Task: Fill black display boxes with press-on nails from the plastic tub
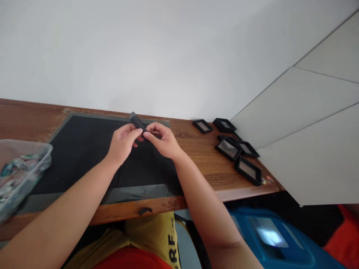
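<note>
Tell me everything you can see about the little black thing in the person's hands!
The little black thing is a small, dark, matte, box-like piece, seen edge-on and tilted, its far end pointing up and away. Both hands hold it above the black mat: the left hand pinches its near end with fingertips, and the right hand grips it there too. Its material and any opening are too dark to tell.

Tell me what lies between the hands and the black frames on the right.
Head view: only bare wooden desk lies between the right hand and the frames; the mat ends near the hand.
</note>
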`<action>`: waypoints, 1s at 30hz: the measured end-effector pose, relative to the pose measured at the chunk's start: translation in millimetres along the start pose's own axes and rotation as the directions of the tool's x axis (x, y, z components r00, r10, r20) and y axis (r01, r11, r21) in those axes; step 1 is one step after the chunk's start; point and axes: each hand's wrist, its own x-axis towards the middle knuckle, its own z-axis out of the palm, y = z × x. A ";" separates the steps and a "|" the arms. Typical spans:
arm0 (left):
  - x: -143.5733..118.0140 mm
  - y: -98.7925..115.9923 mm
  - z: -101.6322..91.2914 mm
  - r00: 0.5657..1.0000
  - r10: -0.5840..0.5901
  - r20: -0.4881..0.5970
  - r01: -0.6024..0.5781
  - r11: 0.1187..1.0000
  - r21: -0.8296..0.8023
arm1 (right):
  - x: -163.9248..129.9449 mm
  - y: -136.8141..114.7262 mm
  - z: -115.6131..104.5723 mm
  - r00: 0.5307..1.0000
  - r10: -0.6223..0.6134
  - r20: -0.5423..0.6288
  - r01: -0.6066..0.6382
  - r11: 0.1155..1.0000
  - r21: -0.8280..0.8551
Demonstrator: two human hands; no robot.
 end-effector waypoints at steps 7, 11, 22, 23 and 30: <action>-2.5 2.5 4.1 0.998 -0.043 -0.046 0.042 0.999 -0.022 | -2.0 -6.3 0.7 0.999 -0.042 0.022 0.044 0.995 -0.091; -0.9 0.8 3.0 0.994 -0.070 -0.084 0.073 0.997 0.025 | -3.4 -9.4 0.7 1.000 -0.020 0.018 0.023 0.984 -0.174; -0.3 -3.9 0.0 0.996 -0.084 -0.042 0.089 0.989 0.120 | -5.7 -7.1 -3.1 0.998 -0.009 0.066 0.025 0.970 -0.243; -0.5 -5.1 0.0 0.996 -0.082 -0.041 0.087 0.988 0.126 | -6.1 -7.3 -3.3 0.998 -0.009 0.069 0.026 0.969 -0.246; -1.5 -11.1 -1.0 0.998 -0.058 -0.005 0.058 0.990 0.132 | -7.5 -9.9 -4.5 0.996 0.016 0.085 0.008 0.963 -0.269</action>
